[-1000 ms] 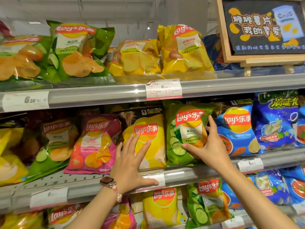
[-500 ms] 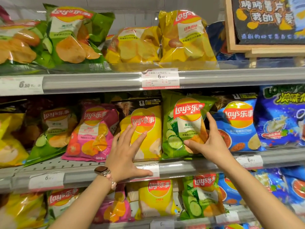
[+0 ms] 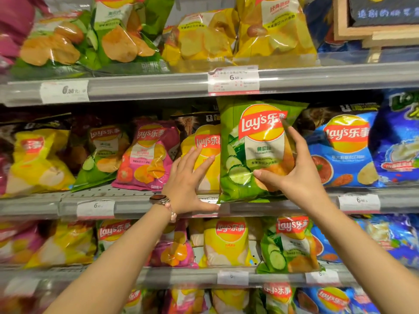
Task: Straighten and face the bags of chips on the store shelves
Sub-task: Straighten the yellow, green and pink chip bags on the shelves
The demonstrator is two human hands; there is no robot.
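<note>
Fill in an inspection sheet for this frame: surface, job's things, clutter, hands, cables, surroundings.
Surface: middle shelf, grey rail with price tags.
Job's things: green bag upright, facing out; yellow bag beside it, partly covered; pink bag leaning.
Clutter: nothing seen.
Hands: right hand grips the green bag's right edge; left hand lies flat on the yellow bag, thumb on the rail, watch on its wrist.
Cables: nothing seen.
Surroundings: stocked shelves above and below; framed sign upper right.

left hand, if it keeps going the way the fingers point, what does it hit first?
The left hand points up and into the middle shelf, so it would first meet the yellow chip bag; its fingertips look already on or just short of the bag, depth unclear.
</note>
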